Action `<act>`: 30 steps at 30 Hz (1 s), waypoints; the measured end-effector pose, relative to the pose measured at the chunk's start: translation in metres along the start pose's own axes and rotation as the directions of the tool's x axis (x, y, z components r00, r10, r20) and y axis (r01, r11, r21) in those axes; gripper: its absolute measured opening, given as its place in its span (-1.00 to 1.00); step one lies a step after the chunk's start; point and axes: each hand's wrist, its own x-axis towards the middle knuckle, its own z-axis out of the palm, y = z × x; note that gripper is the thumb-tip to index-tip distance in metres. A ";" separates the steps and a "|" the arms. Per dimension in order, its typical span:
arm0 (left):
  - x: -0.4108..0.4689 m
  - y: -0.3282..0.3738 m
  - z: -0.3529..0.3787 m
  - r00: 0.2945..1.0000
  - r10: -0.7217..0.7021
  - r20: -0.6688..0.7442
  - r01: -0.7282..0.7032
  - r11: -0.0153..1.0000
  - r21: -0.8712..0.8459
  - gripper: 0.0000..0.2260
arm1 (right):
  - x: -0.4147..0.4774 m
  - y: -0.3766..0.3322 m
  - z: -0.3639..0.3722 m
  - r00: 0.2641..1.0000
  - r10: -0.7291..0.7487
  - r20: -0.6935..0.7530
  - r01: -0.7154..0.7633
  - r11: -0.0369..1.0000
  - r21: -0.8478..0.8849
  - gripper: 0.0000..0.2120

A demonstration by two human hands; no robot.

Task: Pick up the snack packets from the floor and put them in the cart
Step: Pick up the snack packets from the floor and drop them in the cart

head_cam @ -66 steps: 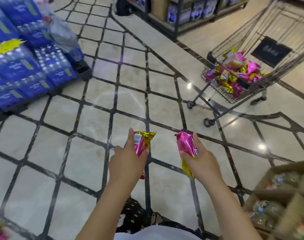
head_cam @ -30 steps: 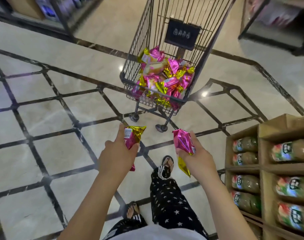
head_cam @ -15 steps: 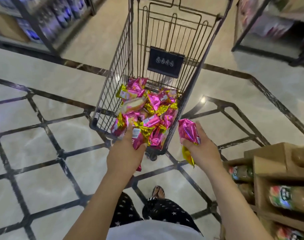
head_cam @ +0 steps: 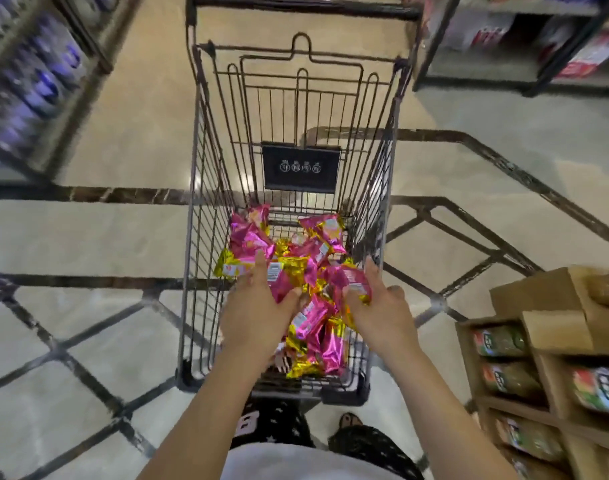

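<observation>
Left hand (head_cam: pixel 258 311) fingers (head_cam: pixel 260 271) curled round pink-gold packet (head_cam: pixel 285 275). Right hand (head_cam: pixel 379 313) clamps second packet (head_cam: pixel 351 282). Both are over the packet pile (head_cam: pixel 317 337) in the cart (head_cam: pixel 192 237). Cream marble floor (head_cam: pixel 88 237), dark grid lines. Shelf rack (head_cam: pixel 36 81) at 10 o'clock, second rack (head_cam: pixel 504 39) at 1, cardboard display (head_cam: pixel 552 334) at 4.

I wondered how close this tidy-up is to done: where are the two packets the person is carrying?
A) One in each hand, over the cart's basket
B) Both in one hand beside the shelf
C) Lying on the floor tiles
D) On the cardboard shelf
A: the left hand grips one packet and the right hand grips a second packet, both above the pile inside the cart.
</observation>
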 end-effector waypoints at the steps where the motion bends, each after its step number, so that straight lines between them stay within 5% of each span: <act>1: 0.012 0.000 -0.006 0.999 0.032 0.015 -0.032 0.999 0.025 -0.18 | 0.004 -0.006 0.002 0.999 0.030 -0.011 -0.031 0.999 -0.028 -0.35; 7: 0.069 0.019 -0.011 0.946 0.251 0.207 -0.297 0.926 0.233 -0.27 | 0.003 0.001 0.004 0.961 0.270 -0.059 -0.274 0.957 -0.091 -0.30; 14: 0.054 0.077 0.022 0.772 0.508 0.383 -0.623 0.726 0.292 -0.27 | -0.065 0.067 0.001 0.813 0.563 -0.145 -0.563 0.825 0.048 -0.26; 21: -0.061 0.111 0.068 0.377 0.700 0.606 -0.926 0.301 0.228 -0.30 | -0.178 0.129 0.015 0.655 0.709 -0.261 -0.659 0.705 0.262 -0.24; 30: -0.262 0.090 0.116 0.000 0.649 0.761 -0.991 -0.103 0.088 -0.33 | -0.384 0.196 0.100 0.367 0.903 -0.225 -0.696 0.427 0.578 -0.23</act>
